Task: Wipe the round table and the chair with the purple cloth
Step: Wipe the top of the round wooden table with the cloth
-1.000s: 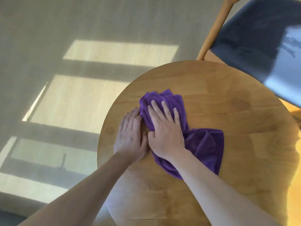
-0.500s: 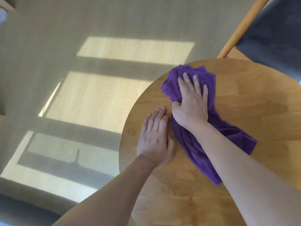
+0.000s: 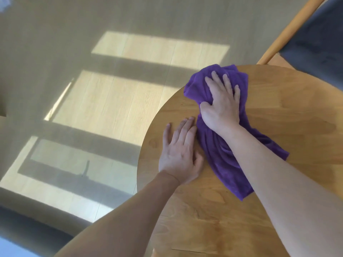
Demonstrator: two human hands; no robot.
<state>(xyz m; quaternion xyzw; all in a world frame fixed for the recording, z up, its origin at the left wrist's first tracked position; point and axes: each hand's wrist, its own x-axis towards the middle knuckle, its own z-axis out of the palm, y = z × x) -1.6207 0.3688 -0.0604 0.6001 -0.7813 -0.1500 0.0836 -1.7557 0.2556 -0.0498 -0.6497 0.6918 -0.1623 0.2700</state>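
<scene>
The right hand (image 3: pixel 221 106) presses the purple cloth (image 3: pixel 220 145) onto the round table (image 3: pixel 278 117) near its far left edge, fingers spread and thumb tucked into a fold. The left hand (image 3: pixel 180 153) lies flat and open on the wood just beside the cloth. The chair (image 3: pixel 315 39) stands beyond the table's far edge.

We find no text, label, brand, number or sign that can be read anywhere in this view.
</scene>
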